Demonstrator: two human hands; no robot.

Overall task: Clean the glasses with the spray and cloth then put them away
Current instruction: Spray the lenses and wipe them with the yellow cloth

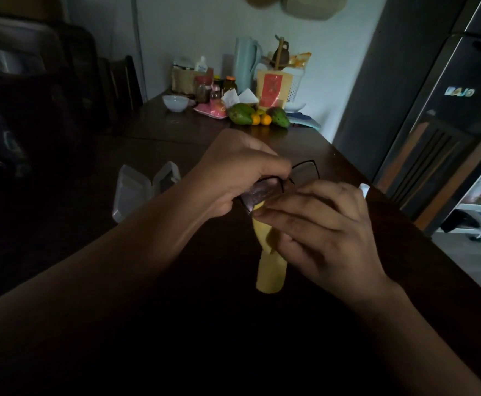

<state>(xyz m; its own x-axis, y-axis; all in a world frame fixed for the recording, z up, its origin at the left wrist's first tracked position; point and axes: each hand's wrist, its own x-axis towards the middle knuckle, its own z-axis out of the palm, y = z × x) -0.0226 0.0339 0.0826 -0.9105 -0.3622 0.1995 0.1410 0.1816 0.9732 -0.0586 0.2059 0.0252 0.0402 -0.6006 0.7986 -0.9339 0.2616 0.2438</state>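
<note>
Left of centre in the frame, the clear case (145, 190) lies open on the dark table (176, 144), well apart from my hands and ready for when I put things away.

In the middle, my left hand (233, 172) is curled over the glasses (263, 194), gripping them along the top of the frame near the bridge and holding them up off the table. One lens sits under my fingers and the other pokes out to the upper right. They're light but fragile, with a thin wire rim that would bend if I squeezed. I judge the rim and bridge are the right places to hold, never the lens face.

Just below, the yellow cloth (270, 264) hangs down soft and limp toward the table. Its top end is bunched at the lower edge of the nearer lens.

Right of centre, my right hand (319, 224) pinches that cloth against the lens between thumb and fingers. I reckon a damp lens would be slippery, so gentle rubbing is enough.

Past my right knuckles, a small white top peeks out, probably the spray bottle (364, 189), mostly hidden.
</note>
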